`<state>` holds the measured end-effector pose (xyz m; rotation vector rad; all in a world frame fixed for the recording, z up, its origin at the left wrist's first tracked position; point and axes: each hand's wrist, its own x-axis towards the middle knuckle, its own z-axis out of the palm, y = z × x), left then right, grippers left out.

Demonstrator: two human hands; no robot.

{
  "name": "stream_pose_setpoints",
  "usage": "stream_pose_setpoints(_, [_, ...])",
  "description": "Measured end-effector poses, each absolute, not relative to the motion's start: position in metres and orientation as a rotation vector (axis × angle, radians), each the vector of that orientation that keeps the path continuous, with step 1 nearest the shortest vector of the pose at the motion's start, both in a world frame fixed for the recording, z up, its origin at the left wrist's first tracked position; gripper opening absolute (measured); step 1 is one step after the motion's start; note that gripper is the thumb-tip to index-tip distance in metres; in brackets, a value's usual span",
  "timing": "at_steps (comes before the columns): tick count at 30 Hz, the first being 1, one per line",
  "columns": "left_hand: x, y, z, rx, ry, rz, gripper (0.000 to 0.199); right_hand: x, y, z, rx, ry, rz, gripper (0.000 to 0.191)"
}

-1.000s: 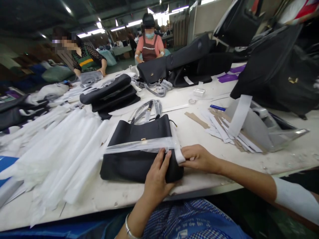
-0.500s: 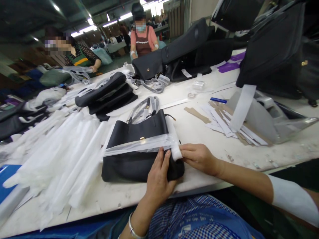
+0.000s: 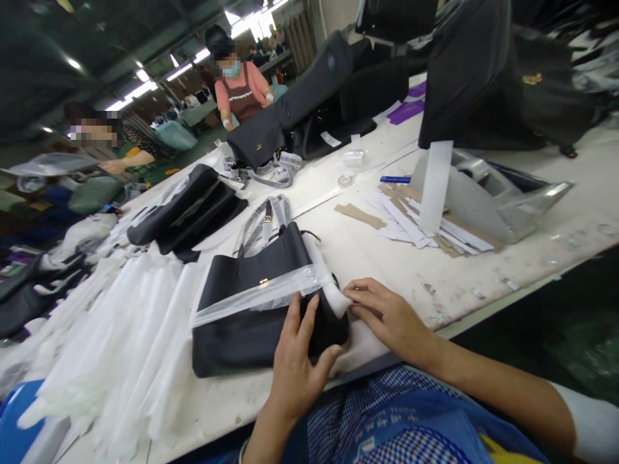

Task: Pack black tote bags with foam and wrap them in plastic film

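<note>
A black handbag lies on the table in front of me, its gold clasp facing up. Translucent plastic wrap runs in a band across its front. Spread fingers of my left hand rest on the bag's lower right front, holding nothing. At the bag's right side, my right hand pinches the end of a white foam sheet that runs along that side. The handle, wrapped in clear plastic, stretches out beyond the bag's top.
White foam sheets are piled on the left. Stacked black bag pieces lie behind them. To the right are paper strips, a blue cutter and a large black bag. Two co-workers stand across the table.
The view has turned, shifting the far things leftward. My left fingers have spread further apart on the bag. My right hand still pinches the foam at the bag's side.
</note>
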<state>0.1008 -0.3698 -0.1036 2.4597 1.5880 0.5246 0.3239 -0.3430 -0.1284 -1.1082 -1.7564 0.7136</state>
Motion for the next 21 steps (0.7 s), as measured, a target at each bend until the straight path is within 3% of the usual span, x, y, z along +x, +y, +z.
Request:
stream_pose_setpoints(2, [0.104, -0.369, -0.085, 2.527, 1.626, 0.649, 0.046, 0.323, -0.347, -0.129, -1.098, -1.723, 0.688, 0.035])
stream_pose_setpoints(4, [0.112, -0.361, -0.064, 2.684, 1.537, 0.709, 0.033, 0.322, -0.35, -0.131, -1.063, -1.694, 0.653, 0.035])
stream_pose_setpoints(6, [0.126, -0.346, -0.044, 2.841, 1.315, 0.492, 0.033, 0.321, -0.351, -0.133, -0.994, -1.684, 0.638, 0.036])
stream_pose_setpoints(10, [0.15, -0.302, -0.01, 2.788, 1.069, -0.303, 0.038, 0.323, -0.351, -0.135, -0.985, -1.65, 0.752, 0.032])
stream_pose_setpoints(12, [0.155, -0.285, 0.001, 2.726, 1.01, -0.502, 0.03, 0.325, -0.349, -0.136, -1.087, -1.638, 0.877, 0.027])
stream_pose_setpoints(21, [0.142, -0.285, 0.026, 2.633, 1.069, -0.48, 0.011, 0.317, -0.34, -0.131, -0.964, -2.036, 0.959, 0.03])
